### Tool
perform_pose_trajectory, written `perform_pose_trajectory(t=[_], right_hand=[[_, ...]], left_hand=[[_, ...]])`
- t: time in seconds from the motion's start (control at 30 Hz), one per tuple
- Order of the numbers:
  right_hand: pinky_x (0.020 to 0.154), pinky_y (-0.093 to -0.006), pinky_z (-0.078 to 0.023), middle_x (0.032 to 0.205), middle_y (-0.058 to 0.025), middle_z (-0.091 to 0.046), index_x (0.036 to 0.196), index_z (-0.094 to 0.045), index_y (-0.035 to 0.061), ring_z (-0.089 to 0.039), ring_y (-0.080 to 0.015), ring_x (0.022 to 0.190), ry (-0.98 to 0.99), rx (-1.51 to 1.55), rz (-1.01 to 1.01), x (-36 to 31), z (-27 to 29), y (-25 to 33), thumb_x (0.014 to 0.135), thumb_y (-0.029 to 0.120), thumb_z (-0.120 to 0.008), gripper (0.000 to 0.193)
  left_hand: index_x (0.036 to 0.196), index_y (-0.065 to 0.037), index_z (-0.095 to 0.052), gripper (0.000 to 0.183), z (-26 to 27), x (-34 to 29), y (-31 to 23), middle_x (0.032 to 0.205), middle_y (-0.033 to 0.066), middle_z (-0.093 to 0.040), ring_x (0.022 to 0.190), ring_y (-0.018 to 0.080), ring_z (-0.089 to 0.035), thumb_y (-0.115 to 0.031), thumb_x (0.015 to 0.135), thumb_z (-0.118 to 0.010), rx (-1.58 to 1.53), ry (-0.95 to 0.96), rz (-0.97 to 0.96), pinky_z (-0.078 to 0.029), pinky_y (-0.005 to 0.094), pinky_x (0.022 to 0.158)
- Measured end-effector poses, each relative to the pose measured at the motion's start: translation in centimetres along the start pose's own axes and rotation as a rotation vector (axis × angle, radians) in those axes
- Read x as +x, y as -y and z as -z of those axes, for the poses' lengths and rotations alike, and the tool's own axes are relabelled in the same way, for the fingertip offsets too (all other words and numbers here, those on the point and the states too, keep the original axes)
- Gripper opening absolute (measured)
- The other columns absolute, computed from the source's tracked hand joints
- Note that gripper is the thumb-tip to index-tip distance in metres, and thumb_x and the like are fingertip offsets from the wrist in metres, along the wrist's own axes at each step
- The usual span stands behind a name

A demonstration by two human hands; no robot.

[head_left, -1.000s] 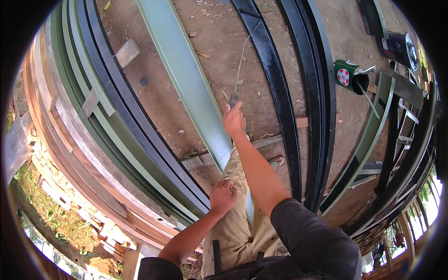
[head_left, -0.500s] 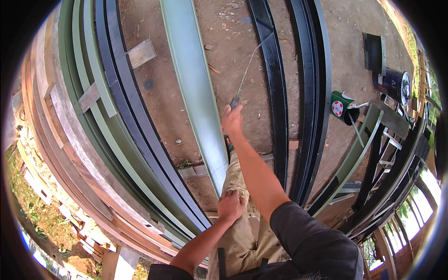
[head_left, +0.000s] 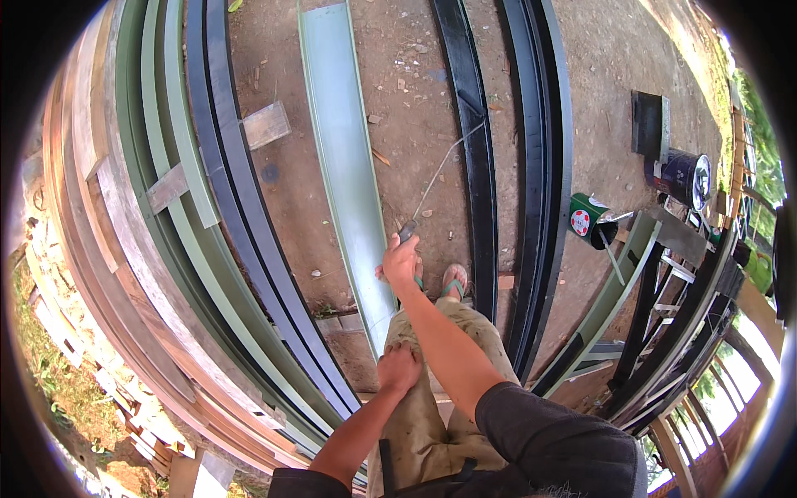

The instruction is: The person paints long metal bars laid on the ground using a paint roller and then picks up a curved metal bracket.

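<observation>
My right hand (head_left: 402, 261) is closed round the dark handle of a paint roller (head_left: 434, 176). Its long thin wire frame reaches away to a small dark roller head (head_left: 471, 104), which touches a black metal channel (head_left: 479, 187). My left hand (head_left: 400, 368) rests on my left thigh over the tan trousers (head_left: 423, 415), its fingers curled; whether they pinch the cloth is hidden. Just left of my right hand lies a pale green metal channel (head_left: 344, 158), hollow side up. My feet in flip-flops (head_left: 453, 282) stand between the two channels.
More black channels (head_left: 544, 183) lie to the right, with dark and green beams (head_left: 241, 199) and timber boards (head_left: 133, 224) to the left. A green can (head_left: 588, 217) with a stick in it and a dark paint bucket (head_left: 682, 178) lie tipped at the right, near a metal offcut (head_left: 650, 123).
The roller head has shifted nearer along the black channel, and my right hand has moved slightly down and left. My left hand stays on the thigh; the whole view has shifted somewhat.
</observation>
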State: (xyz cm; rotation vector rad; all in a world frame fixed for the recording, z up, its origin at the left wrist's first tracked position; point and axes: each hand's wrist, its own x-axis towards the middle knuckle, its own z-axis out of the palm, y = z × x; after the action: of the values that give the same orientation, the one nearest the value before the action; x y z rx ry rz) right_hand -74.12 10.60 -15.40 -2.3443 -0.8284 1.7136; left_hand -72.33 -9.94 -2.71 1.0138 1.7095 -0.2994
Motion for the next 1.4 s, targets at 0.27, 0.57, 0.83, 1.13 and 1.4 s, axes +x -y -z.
perform_pose_trajectory(t=[0.27,0.57,0.83,1.13,1.4], right_hand=[[0.041,-0.0444,-0.055,0.089,-0.0262,-0.067,0.129,-0.037,-0.0084,-0.065,-0.0314,0.046,0.0,0.226,0.143,11.5,-0.7,19.5,0.112,0.032,-0.048,0.046],[0.038,-0.046,-0.051,0.086,-0.026,-0.064,0.126,-0.033,-0.0036,-0.063,-0.0329,0.044,0.073,0.293,-0.196,-2.6,-1.7,9.1,0.113,0.03,-0.047,0.038],[0.037,-0.0423,-0.054,0.076,-0.0148,-0.055,0.121,-0.035,0.0011,-0.059,-0.026,0.042,0.053,0.6,-0.037,9.3,-4.0,31.0,0.114,0.033,-0.046,0.034],[0.043,-0.0436,-0.057,0.076,-0.0133,-0.052,0.129,-0.031,0.0052,-0.056,-0.0251,0.046,0.054,0.817,-0.345,-2.3,-2.5,22.7,0.115,0.033,-0.041,0.033],[0.055,-0.0454,-0.061,0.086,-0.0139,-0.053,0.125,-0.031,0.0041,-0.058,-0.0262,0.059,0.035,1.339,-0.479,3.6,-3.9,44.1,0.115,0.037,-0.037,0.035]], left_hand=[[0.114,-0.006,-0.069,0.033,5.4,5.5,-0.8,0.114,0.019,-0.073,0.111,0.0387,-0.07,-0.033,0.098,-0.058,-0.051,0.017,0.18,-0.057,0.0522,0.094],[0.115,-0.006,-0.069,0.037,8.0,7.1,-3.5,0.113,0.0194,-0.073,0.108,0.0358,-0.071,-0.037,0.096,-0.061,-0.038,0.044,0.203,-0.059,0.051,0.09],[0.129,-0.011,-0.066,0.043,11.0,9.4,-7.4,0.117,0.0162,-0.074,0.11,0.0348,-0.071,-0.039,0.097,-0.06,-0.068,0.119,0.34,-0.058,0.0522,0.094],[0.138,-0.007,-0.064,0.064,11.2,9.3,-2.5,0.134,0.0187,-0.07,0.124,0.0391,-0.066,-0.056,0.096,-0.063,-0.463,-0.098,0.231,-0.054,0.0493,0.1],[0.129,0.001,-0.066,0.035,27.1,10.9,-6.6,0.121,0.0092,-0.074,0.114,0.0189,-0.065,-0.027,0.11,-0.055,-0.979,-0.069,0.147,-0.049,0.0363,0.101]])
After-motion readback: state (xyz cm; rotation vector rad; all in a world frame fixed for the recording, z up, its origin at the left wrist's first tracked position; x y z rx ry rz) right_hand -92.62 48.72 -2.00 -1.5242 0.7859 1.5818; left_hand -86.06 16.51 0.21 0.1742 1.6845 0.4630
